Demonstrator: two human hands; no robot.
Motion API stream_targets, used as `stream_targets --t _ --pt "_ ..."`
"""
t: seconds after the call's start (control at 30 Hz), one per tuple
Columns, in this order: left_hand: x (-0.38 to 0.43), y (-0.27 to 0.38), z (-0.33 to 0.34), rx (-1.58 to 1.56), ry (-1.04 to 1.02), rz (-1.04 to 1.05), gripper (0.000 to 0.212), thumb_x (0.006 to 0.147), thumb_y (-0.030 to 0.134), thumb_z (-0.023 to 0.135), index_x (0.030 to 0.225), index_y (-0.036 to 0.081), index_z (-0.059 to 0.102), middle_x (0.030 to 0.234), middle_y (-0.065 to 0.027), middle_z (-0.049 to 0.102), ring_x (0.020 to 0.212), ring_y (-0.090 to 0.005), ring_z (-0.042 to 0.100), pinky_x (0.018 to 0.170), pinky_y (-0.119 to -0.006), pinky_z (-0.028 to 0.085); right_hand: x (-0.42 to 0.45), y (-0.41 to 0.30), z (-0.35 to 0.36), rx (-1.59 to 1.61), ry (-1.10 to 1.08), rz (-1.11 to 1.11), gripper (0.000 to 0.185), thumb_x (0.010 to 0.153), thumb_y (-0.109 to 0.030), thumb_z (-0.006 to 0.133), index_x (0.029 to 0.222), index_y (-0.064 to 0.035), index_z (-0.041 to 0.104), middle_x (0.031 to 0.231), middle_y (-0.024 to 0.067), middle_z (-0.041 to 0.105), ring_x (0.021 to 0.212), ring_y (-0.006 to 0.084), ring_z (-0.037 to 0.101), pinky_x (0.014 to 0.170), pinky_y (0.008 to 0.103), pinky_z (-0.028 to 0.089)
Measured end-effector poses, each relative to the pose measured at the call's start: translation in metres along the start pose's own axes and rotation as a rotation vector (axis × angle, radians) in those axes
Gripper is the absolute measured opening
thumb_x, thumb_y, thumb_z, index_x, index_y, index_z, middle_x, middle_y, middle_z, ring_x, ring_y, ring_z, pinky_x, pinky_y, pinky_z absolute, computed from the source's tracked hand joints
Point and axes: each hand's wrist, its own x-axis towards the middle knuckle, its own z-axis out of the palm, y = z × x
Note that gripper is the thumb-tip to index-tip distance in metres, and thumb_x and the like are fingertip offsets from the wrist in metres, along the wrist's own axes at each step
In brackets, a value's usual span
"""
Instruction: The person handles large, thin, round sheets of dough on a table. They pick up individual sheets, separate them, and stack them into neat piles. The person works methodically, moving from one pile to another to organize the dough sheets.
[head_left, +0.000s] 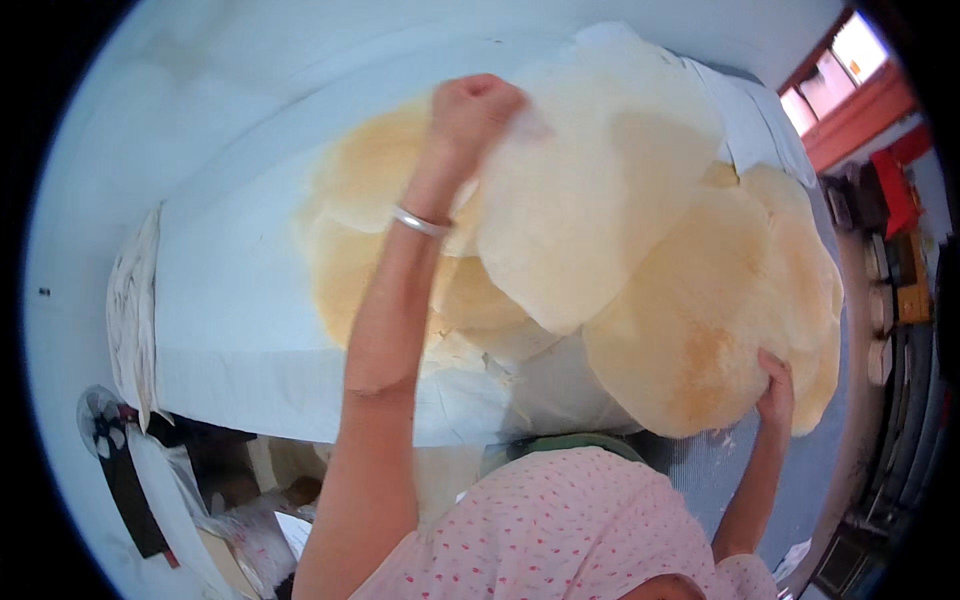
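Large, thin, round flatbreads overlap on a white cloth (240, 300). My left hand (480, 112), slightly blurred and with a silver bangle (420, 222) at the wrist, is closed at the left edge of a pale flatbread (577, 210). That sheet lies over other rounds, its lower tip pointing towards me. On the right, my right hand (778, 386) pinches the near edge of a browned flatbread (690, 330), thumb on top and fingers hidden beneath. More golden flatbreads (375, 165) spread out behind and beside my left forearm.
Broken pieces (457, 352) lie near the cloth's front edge. A ridged grey-blue surface (705, 465) shows below the right-hand rounds. An electric fan (103, 424) and plastic bags (247, 532) are at lower left. Stacked items (885, 307) line the far right, below a window (844, 71).
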Motion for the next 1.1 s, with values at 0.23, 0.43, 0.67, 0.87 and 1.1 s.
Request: stream_targets --t 0.23,0.43,0.67,0.87,1.1 --pt "-0.035 -0.038 -0.198 -0.151 0.497 0.033 0.015 0.084 0.01 0.063 0.084 -0.004 0.066 0.08 -0.0019 0.061 0.072 -0.0119 0.056 0.066 -0.026 0.047 -0.001 -0.138 0.116 -0.525 0.046 -0.441 0.043 0.081 -0.004 0.069 0.123 0.0003 0.058 0.106 0.01 0.068 0.094 0.0186 0.064 0.086 0.0332 0.051" --pt "-0.108 -0.157 -0.295 -0.325 0.848 -0.13 0.01 0.084 0.003 0.063 0.089 -0.005 0.064 0.087 -0.0078 0.065 0.079 -0.0163 0.061 0.072 -0.029 0.052 0.041 -0.217 0.247 -1.012 -0.27 -0.547 0.03 0.085 -0.008 0.065 0.114 0.0024 0.062 0.099 0.0081 0.067 0.085 0.0102 0.062 0.074 0.0253 0.05" --pt "-0.192 -0.246 -0.334 -0.394 0.904 -0.237 0.008 0.088 0.006 0.064 0.09 -0.001 0.061 0.085 -0.0074 0.065 0.075 -0.0172 0.062 0.068 -0.029 0.051 0.023 -0.139 0.456 -1.176 -0.525 -1.516 0.028 0.088 -0.006 0.058 0.115 -0.001 0.064 0.107 0.0152 0.069 0.089 0.0306 0.068 0.077 0.0334 0.054" --pt "-0.224 -0.198 -0.328 -0.477 1.043 -0.247 0.016 0.091 0.01 0.062 0.101 -0.001 0.057 0.098 -0.0098 0.062 0.085 -0.0205 0.064 0.07 -0.029 0.052 -0.018 0.02 0.551 -1.223 -0.753 -1.714 0.045 0.072 0.0 0.057 0.116 -0.0088 0.066 0.106 0.0094 0.066 0.094 0.0258 0.065 0.076 0.0353 0.055" --pt "-0.227 -0.17 -0.331 0.453 1.124 -0.126 0.03 0.094 0.019 0.062 0.118 0.001 0.057 0.118 -0.0137 0.061 0.115 -0.024 0.056 0.098 -0.039 0.044 -0.015 0.138 0.517 -1.569 -1.304 -1.288 0.05 0.083 -0.009 0.056 0.133 -0.0068 0.05 0.136 0.0171 0.047 0.129 0.0336 0.043 0.104 0.0497 0.037"
